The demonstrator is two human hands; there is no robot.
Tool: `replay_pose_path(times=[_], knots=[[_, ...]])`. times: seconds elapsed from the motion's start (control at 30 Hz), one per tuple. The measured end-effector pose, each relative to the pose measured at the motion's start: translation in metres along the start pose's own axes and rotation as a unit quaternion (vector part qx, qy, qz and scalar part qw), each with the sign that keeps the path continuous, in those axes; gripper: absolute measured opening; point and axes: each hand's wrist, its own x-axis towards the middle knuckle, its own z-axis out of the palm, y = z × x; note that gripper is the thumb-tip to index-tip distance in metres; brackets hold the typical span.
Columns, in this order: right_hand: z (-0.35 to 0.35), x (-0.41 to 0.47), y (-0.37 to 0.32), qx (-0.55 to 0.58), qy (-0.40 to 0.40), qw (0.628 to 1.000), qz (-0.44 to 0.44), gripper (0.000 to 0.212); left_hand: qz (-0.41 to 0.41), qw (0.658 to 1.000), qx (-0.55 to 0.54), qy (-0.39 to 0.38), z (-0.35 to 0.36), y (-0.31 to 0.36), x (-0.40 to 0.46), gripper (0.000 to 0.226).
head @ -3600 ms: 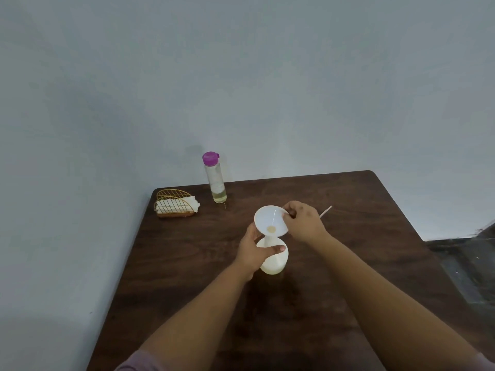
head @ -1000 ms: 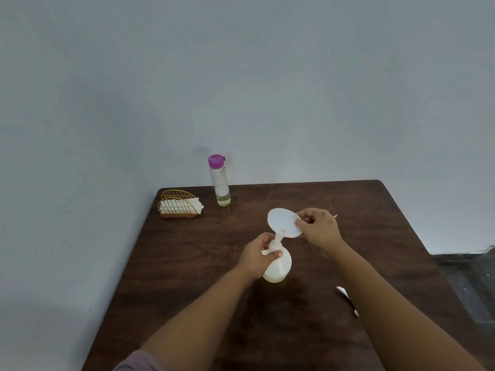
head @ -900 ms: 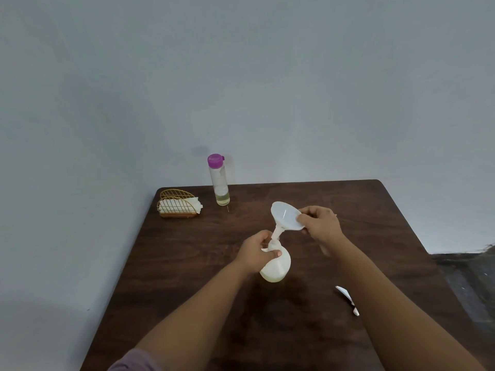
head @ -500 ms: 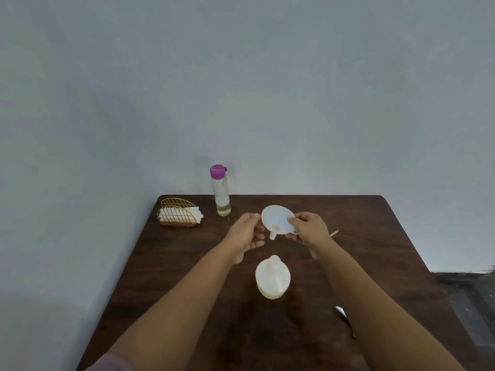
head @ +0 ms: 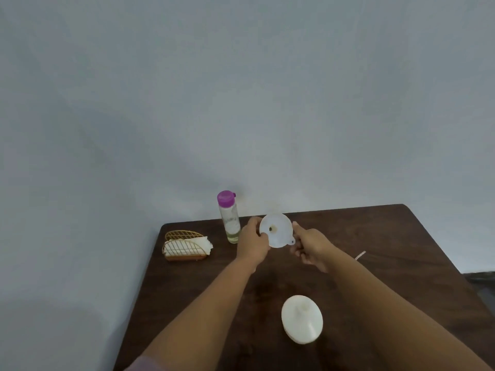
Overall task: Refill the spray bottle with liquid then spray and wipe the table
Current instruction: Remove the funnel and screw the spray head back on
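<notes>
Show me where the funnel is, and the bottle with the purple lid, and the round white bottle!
funnel [head: 278, 232]: head view, inside of its white bowl.
bottle with the purple lid [head: 231, 223]: head view, clear body under the cap.
round white bottle [head: 302, 319]: head view, its rounded shoulder below the open neck.

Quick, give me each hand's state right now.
Left hand: holds the left rim of the white funnel, fingers curled on it.
Right hand: touches the funnel's right side; whether it grips cannot be told.
</notes>
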Motion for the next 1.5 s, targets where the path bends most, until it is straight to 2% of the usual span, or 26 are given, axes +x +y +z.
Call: replay_pose_path(times=[0.07, 0.13, 0.2, 0.37, 0.47, 0.53, 0.6, 0.67, 0.73, 0.9, 1.0, 1.17, 1.3, 1.5], knots=[[0.0, 0.01, -0.005, 0.12, -0.014, 0.992, 0.037, 0.04, 0.04, 0.996, 0.044, -0.06, 0.005, -0.002, 0.013, 0.046], [-0.001, 0.024, -0.007, 0.156, 0.016, 0.987, 0.037, 0.038, 0.062, 0.99, 0.051, -0.112, 0.01, 0.0, 0.024, 0.047], [-0.002, 0.041, -0.008, 0.175, 0.033, 0.984, 0.018, 0.039, 0.064, 0.989, 0.032, -0.132, 0.015, 0.002, 0.036, 0.047], [0.004, 0.075, -0.008, 0.276, 0.039, 0.959, -0.041, 0.031, -0.004, 0.988, -0.014, -0.155, 0.018, -0.003, 0.069, 0.045], [0.007, 0.09, -0.006, 0.313, 0.048, 0.948, -0.039, 0.034, -0.058, 0.973, -0.095, -0.204, 0.02, -0.013, 0.082, 0.078], [0.008, 0.102, -0.007, 0.237, 0.049, 0.968, -0.059, 0.038, -0.038, 0.979, -0.064, -0.191, 0.023, -0.018, 0.091, 0.087], [0.011, 0.114, -0.008, 0.169, 0.059, 0.98, -0.091, 0.027, 0.012, 0.987, 0.009, -0.158, 0.025, -0.025, 0.098, 0.081], [0.013, 0.124, -0.009, 0.137, 0.074, 0.982, -0.108, 0.018, 0.045, 0.986, 0.04, -0.154, 0.024, -0.032, 0.106, 0.086], [0.015, 0.134, -0.011, 0.095, 0.1, 0.983, -0.117, 0.021, 0.064, 0.98, 0.061, -0.177, 0.022, -0.042, 0.116, 0.097], [0.021, 0.161, 0.004, -0.135, 0.159, 0.969, -0.134, 0.026, 0.081, 0.969, 0.158, -0.174, 0.024, -0.064, 0.14, 0.101], [0.026, 0.174, 0.017, -0.164, 0.188, 0.961, -0.119, 0.026, 0.088, 0.949, 0.238, -0.186, 0.029, -0.073, 0.15, 0.101], [0.028, 0.188, 0.032, -0.225, 0.167, 0.957, -0.075, 0.029, 0.08, 0.905, 0.344, -0.239, 0.034, -0.082, 0.158, 0.097], [0.027, 0.191, 0.04, -0.233, 0.18, 0.953, -0.076, 0.028, 0.09, 0.909, 0.337, -0.228, 0.035, -0.088, 0.155, 0.093], [0.024, 0.176, 0.039, -0.227, 0.222, 0.942, -0.111, 0.022, 0.078, 0.932, 0.285, -0.211, 0.034, -0.084, 0.136, 0.105]])
